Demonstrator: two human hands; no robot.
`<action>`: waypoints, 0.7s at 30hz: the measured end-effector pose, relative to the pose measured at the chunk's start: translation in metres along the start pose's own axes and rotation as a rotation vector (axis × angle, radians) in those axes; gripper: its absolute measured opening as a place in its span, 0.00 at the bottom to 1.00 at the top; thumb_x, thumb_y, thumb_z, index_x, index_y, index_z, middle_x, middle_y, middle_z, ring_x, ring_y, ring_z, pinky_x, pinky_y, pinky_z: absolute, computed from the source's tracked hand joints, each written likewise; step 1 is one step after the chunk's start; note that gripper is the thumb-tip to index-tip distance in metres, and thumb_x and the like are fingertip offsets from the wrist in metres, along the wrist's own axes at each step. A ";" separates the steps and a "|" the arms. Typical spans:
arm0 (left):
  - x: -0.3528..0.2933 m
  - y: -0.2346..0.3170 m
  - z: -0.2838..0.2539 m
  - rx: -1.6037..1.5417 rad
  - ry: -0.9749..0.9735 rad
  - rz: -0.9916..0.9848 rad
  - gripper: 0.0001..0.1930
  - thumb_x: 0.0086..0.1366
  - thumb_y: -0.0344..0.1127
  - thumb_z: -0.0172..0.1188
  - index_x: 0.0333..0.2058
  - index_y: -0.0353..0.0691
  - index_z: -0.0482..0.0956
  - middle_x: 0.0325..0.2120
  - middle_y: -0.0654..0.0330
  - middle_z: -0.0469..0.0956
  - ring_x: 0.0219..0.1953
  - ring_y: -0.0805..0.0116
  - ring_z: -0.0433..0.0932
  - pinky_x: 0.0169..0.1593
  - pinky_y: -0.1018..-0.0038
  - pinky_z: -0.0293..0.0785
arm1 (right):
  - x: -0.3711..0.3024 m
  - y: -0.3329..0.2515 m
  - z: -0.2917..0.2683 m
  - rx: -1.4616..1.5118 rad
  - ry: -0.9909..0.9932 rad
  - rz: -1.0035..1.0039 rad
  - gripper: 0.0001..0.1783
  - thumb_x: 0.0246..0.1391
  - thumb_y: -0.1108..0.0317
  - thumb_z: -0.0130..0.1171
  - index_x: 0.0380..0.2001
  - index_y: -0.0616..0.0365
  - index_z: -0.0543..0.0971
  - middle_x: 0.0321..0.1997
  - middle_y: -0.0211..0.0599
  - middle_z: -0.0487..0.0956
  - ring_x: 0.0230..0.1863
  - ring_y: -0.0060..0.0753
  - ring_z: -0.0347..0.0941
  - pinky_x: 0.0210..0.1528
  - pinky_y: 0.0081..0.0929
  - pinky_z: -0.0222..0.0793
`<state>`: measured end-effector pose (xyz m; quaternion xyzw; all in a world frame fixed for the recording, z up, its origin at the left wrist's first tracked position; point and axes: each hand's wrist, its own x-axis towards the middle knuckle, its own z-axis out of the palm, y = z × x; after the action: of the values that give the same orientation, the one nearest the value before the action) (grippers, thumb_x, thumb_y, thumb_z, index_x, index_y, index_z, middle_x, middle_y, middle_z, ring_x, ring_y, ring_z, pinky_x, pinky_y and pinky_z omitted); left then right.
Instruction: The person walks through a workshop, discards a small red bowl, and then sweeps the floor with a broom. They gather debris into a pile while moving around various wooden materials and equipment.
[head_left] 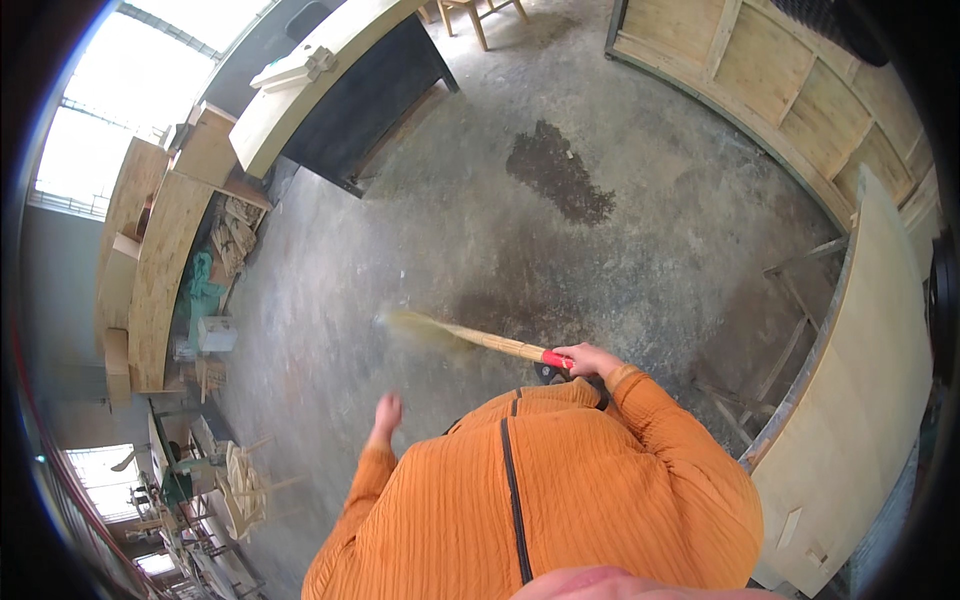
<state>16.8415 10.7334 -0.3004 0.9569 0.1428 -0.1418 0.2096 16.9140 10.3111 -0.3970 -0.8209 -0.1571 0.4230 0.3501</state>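
Note:
My right hand is wrapped round the red grip of a straw broom, in front of my waist. From there the broom's pale shaft slants away to the left, and its yellowish head is smeared by motion just over or on the concrete floor. My left hand hangs apart from the broom, out to the left with nothing seen in it. Its fingers are too blurred to make out. Orange sleeves cover both arms.
A dark wet-looking patch marks the concrete floor ahead. At far left stands a dark-fronted bench, with wooden shelving nearer. On the right, a pale board rests by a wooden trestle; framed panels stand beyond.

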 end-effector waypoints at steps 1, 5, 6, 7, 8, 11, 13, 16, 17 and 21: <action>0.044 0.010 -0.012 -0.002 0.023 -0.006 0.16 0.57 0.42 0.46 0.32 0.33 0.73 0.27 0.44 0.74 0.33 0.50 0.73 0.36 0.64 0.68 | 0.003 -0.002 -0.016 -0.034 0.046 -0.038 0.28 0.40 0.69 0.51 0.49 0.39 0.66 0.33 0.42 0.76 0.33 0.42 0.73 0.33 0.34 0.68; 0.198 0.132 -0.023 -0.401 -0.051 0.217 0.13 0.61 0.36 0.45 0.41 0.37 0.71 0.31 0.59 0.75 0.31 0.73 0.73 0.34 0.77 0.69 | -0.027 0.050 -0.083 -0.180 0.328 0.266 0.26 0.46 0.66 0.47 0.50 0.30 0.62 0.33 0.43 0.75 0.34 0.49 0.72 0.35 0.41 0.68; 0.224 0.169 -0.020 -0.437 -0.077 0.326 0.13 0.61 0.35 0.45 0.42 0.38 0.71 0.32 0.58 0.75 0.31 0.72 0.73 0.36 0.76 0.69 | -0.039 0.077 -0.092 -0.185 0.487 0.358 0.26 0.46 0.67 0.47 0.51 0.31 0.62 0.32 0.45 0.75 0.33 0.49 0.72 0.35 0.42 0.67; 0.245 0.186 -0.002 -0.417 -0.123 0.369 0.13 0.60 0.35 0.45 0.41 0.37 0.71 0.33 0.55 0.75 0.34 0.67 0.73 0.38 0.74 0.69 | -0.049 0.105 -0.102 -0.186 0.518 0.501 0.30 0.46 0.72 0.43 0.53 0.30 0.59 0.33 0.46 0.74 0.35 0.51 0.71 0.36 0.43 0.66; 0.261 0.205 0.003 -0.348 -0.140 0.409 0.12 0.60 0.34 0.46 0.41 0.36 0.71 0.34 0.53 0.75 0.36 0.61 0.73 0.40 0.72 0.69 | -0.055 0.118 -0.113 -0.155 0.577 0.596 0.32 0.46 0.72 0.43 0.55 0.31 0.56 0.33 0.48 0.74 0.37 0.51 0.71 0.37 0.42 0.66; 0.303 0.230 0.024 -0.087 -0.169 0.557 0.12 0.57 0.31 0.46 0.40 0.36 0.72 0.36 0.48 0.74 0.41 0.51 0.71 0.44 0.66 0.68 | -0.041 0.157 -0.158 -0.007 0.753 0.897 0.34 0.46 0.73 0.43 0.58 0.41 0.52 0.34 0.50 0.74 0.38 0.49 0.71 0.39 0.42 0.65; 0.325 0.241 0.037 0.010 -0.286 0.534 0.12 0.57 0.31 0.46 0.39 0.36 0.72 0.36 0.47 0.73 0.41 0.49 0.70 0.44 0.64 0.67 | -0.014 0.204 -0.199 0.196 0.850 1.085 0.34 0.45 0.74 0.43 0.59 0.47 0.50 0.34 0.52 0.74 0.38 0.49 0.71 0.40 0.42 0.65; 0.350 0.261 0.048 0.007 -0.380 0.311 0.12 0.58 0.35 0.46 0.38 0.37 0.73 0.36 0.45 0.73 0.42 0.48 0.70 0.43 0.63 0.67 | 0.011 0.338 -0.288 0.512 1.186 1.267 0.32 0.45 0.75 0.39 0.57 0.60 0.50 0.31 0.46 0.74 0.29 0.46 0.72 0.29 0.38 0.67; 0.345 0.246 0.050 -0.039 -0.433 0.148 0.14 0.59 0.37 0.46 0.39 0.37 0.73 0.37 0.45 0.73 0.43 0.48 0.70 0.44 0.63 0.67 | 0.035 0.378 -0.338 0.540 1.274 1.315 0.31 0.44 0.76 0.38 0.56 0.62 0.52 0.30 0.44 0.75 0.25 0.45 0.72 0.26 0.37 0.67; 0.336 0.291 0.026 0.164 -0.681 -0.350 0.15 0.57 0.36 0.45 0.41 0.38 0.72 0.36 0.47 0.74 0.41 0.55 0.73 0.43 0.65 0.69 | 0.142 0.438 -0.486 1.671 1.467 0.758 0.04 0.41 0.73 0.45 0.23 0.60 0.69 0.12 0.33 0.63 0.08 0.27 0.54 0.09 0.30 0.48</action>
<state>17.2416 10.5404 -0.3293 0.8297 0.2142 -0.4959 0.1406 17.3726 9.8661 -0.5971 -0.3775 0.6629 -0.1026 0.6384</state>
